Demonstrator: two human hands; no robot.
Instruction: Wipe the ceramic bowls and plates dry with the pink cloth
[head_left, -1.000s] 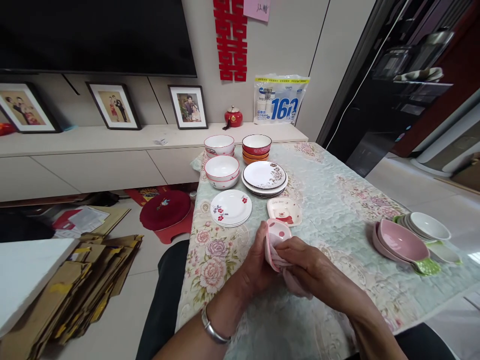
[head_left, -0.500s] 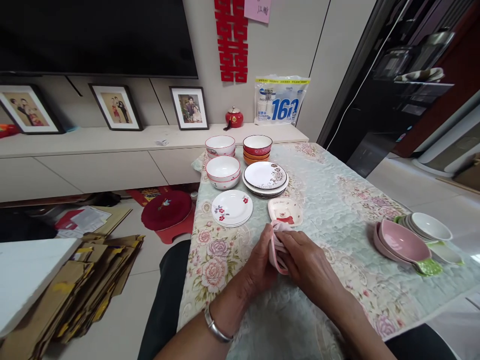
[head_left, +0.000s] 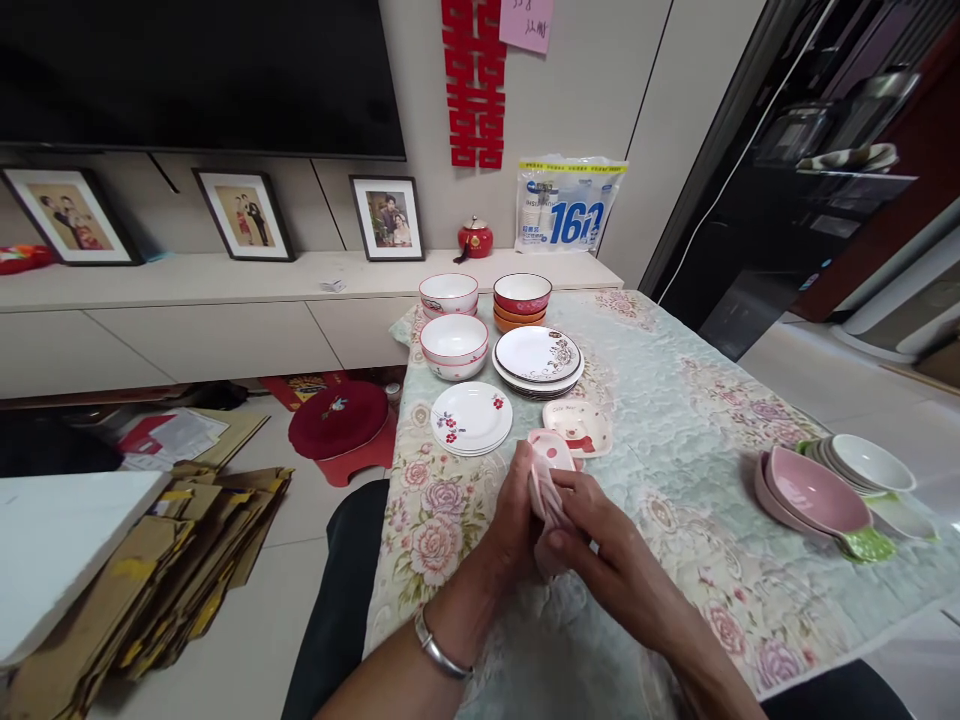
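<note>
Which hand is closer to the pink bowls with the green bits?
Right. The right hand, holding the cloth, is left of the pink bowls, apart from them; the left hand, holding the small dish, is farther left.

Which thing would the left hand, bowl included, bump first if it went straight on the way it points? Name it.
Probably the bear plate, lying just beyond the polka-dot bowl in the left hand. Height is hard to judge, so the bowl might pass above it.
</note>
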